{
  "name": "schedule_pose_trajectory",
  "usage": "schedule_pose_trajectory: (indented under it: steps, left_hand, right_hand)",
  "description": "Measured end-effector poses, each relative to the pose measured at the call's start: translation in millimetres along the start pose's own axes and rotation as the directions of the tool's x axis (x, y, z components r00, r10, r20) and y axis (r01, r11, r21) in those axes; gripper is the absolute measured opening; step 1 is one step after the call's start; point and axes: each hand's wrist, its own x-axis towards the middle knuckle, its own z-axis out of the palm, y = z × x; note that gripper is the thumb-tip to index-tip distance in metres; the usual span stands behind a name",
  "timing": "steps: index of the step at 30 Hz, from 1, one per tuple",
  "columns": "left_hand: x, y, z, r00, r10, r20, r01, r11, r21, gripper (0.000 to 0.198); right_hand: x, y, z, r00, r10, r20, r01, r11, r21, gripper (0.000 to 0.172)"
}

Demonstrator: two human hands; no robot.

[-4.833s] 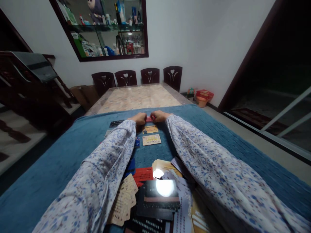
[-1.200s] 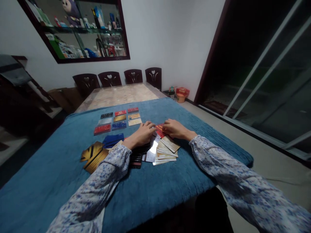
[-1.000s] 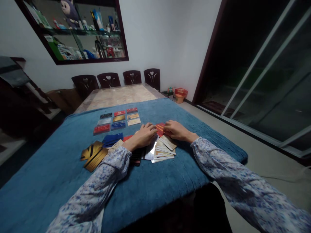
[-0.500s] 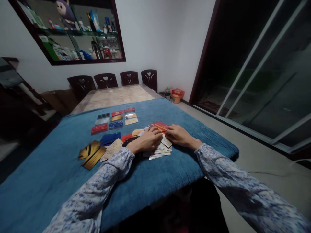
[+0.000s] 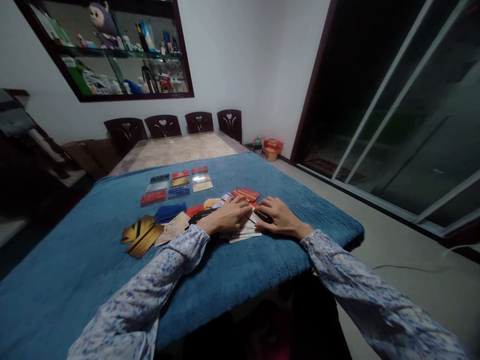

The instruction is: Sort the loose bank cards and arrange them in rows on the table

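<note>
A loose pile of cards lies on a blue cloth (image 5: 93,250). My left hand (image 5: 229,216) rests palm down across the pile, fingers stretched over pale cards (image 5: 245,234) and hiding part of them. Facing it, my right hand (image 5: 278,215) has thumb and fingers curled at the right end of a white card; something dark shows in its grip. Red cards (image 5: 245,193) lie just beyond both hands. Left of my left hand, gold cards (image 5: 144,240), beige cards (image 5: 173,229), blue cards (image 5: 170,213) and black cards (image 5: 200,215) fan out in overlapping groups.
Several cards, among them a red card (image 5: 153,198) and a dark blue card (image 5: 179,192), lie in rows farther back. Beyond the cloth is a bare marble tabletop (image 5: 180,145) with dark chairs (image 5: 163,125) behind it. Sliding glass doors (image 5: 393,110) stand to the right.
My right hand has shifted slightly towards me, uncovering more of the red cards. The white card it gripped is now mostly hidden between the hands. My left hand has barely moved.
</note>
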Motion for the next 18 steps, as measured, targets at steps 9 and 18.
schedule_pose_trajectory:
  steps: [9,18]
  left_hand:
    - [0.3,-1.4,4.8,0.999,-0.003,-0.038,0.002,1.000,-0.019,0.033]
    - [-1.7,-6.4,-3.7,0.999,-0.033,-0.005,0.033,0.999,0.031,0.041]
  right_hand:
    - [-1.4,2.1,4.4,1.000,0.008,-0.026,-0.006,0.995,0.100,0.042]
    - [-1.0,-1.0,1.1,0.993,-0.005,-0.118,0.022,0.989,0.145,0.029]
